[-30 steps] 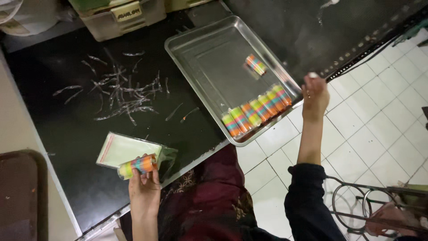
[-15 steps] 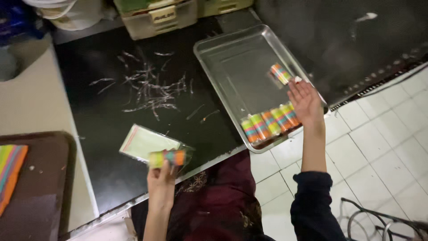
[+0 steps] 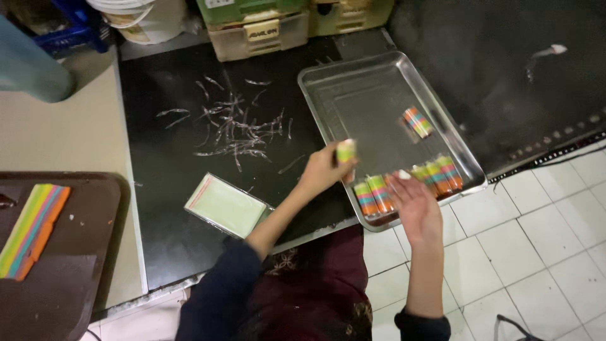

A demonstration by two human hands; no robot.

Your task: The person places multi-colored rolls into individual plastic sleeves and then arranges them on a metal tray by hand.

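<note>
Gripping a striped roll (image 3: 346,151), the left hand (image 3: 322,172) hovers at the steel tray's (image 3: 353,95) near edge; beside it, the right hand (image 3: 413,205) is open over the rolls (image 3: 374,194) inside.

A stack of clear bags (image 3: 226,205) lies on the black counter (image 3: 170,164), below scattered thin scraps (image 3: 237,129). At the left, a striped layered slab (image 3: 31,228) is seen on a brown tray (image 3: 88,215), with a teal container (image 3: 28,63) above it. Plastic drawer boxes (image 3: 259,28), a white bucket (image 3: 142,19) and a blue crate (image 3: 69,28) are lined along the far edge, and white floor tiles (image 3: 536,240) are seen at the lower right.
</note>
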